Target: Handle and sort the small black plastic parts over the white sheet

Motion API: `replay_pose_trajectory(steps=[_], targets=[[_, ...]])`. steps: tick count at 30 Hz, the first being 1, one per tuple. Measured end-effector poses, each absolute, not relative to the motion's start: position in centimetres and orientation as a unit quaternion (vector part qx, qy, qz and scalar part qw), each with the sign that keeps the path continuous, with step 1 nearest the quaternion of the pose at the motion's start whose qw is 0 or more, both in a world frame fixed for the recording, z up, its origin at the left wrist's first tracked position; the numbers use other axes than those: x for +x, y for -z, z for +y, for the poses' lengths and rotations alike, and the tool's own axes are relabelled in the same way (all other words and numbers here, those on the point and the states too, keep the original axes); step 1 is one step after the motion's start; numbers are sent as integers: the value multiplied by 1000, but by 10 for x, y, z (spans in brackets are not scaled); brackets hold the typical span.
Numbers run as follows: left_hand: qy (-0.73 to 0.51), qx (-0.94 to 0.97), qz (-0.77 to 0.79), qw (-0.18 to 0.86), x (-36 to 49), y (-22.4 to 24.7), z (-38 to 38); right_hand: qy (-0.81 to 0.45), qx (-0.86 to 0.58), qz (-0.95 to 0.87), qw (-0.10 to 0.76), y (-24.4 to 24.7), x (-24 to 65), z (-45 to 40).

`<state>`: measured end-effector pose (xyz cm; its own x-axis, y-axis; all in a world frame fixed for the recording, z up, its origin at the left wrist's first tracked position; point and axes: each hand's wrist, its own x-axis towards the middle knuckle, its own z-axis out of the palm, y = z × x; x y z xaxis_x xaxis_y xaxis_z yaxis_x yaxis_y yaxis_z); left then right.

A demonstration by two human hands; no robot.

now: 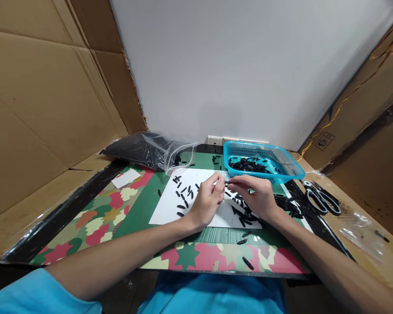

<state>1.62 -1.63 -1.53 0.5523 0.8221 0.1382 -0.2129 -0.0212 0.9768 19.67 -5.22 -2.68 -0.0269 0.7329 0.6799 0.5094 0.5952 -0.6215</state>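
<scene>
Here, I judge that the step calls for a light pinch near one end, with the left hand (pixel 210 199) steady alongside. The fingers of the right hand (pixel 256 195) grip a small black piece (pixel 227 182) above the white sheet (pixel 165 213); the left fingers are curled closed, any contents hidden from my camera. The piece's long axis runs roughly sideways, between the hands; I cannot tell its ends apart.

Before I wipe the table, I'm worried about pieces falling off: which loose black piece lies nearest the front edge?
The lone black piece lowest in view, on the patterned border; the others lie farther back.
</scene>
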Motion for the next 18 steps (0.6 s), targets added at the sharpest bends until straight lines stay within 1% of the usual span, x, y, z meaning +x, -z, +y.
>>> replay_pose_trajectory(steps=[3, 6, 10, 15, 18], targets=[[-401, 591, 240, 658, 16, 14, -18, -158, -434, -680, 570, 24, 188, -58], [-402, 591, 228, 661, 15, 15, -19, -172, -429, -666, 585, 22, 181, -63], [-393, 591, 212, 672, 13, 18, -17, -191, -427, -666, 581, 20, 180, -67], [-363, 570, 201, 709, 13, 14, -14, -224, -429, -658, 578, 18, 181, -70], [-348, 559, 190, 728, 14, 10, -11, -254, -424, -641, 588, 19, 177, -69]])
